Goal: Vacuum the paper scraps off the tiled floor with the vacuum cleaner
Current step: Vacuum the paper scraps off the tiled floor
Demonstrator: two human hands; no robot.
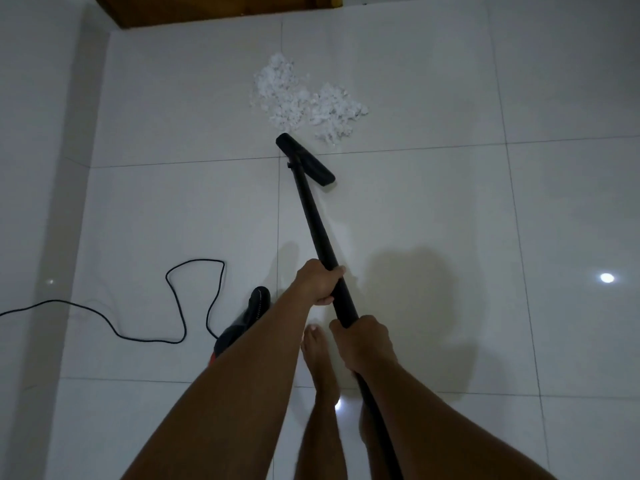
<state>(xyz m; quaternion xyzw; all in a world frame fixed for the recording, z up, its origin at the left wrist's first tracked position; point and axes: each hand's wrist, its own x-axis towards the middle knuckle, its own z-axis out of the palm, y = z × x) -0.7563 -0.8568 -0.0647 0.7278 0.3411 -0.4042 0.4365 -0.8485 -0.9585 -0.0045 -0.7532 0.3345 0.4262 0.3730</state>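
Note:
A heap of white paper scraps [304, 98] lies on the glossy white tiled floor [450, 220], ahead of me. The black floor nozzle [306, 160] of the vacuum rests on the tiles just in front of the heap, a small gap from the nearest scraps. Its black wand [317, 230] slants back toward me. My left hand [320, 282] is closed around the wand higher up. My right hand [363, 336] grips the wand's lower end where the hose begins. The vacuum cleaner body [247, 322], black with some red, sits on the floor at my left, partly hidden by my left forearm.
A black power cord [180, 299] loops across the tiles at the left and runs off the left edge. A brown wooden edge [207, 8] borders the floor at the top. A white wall [34, 168] rises at the left. My bare feet [318, 355] stand beneath my arms.

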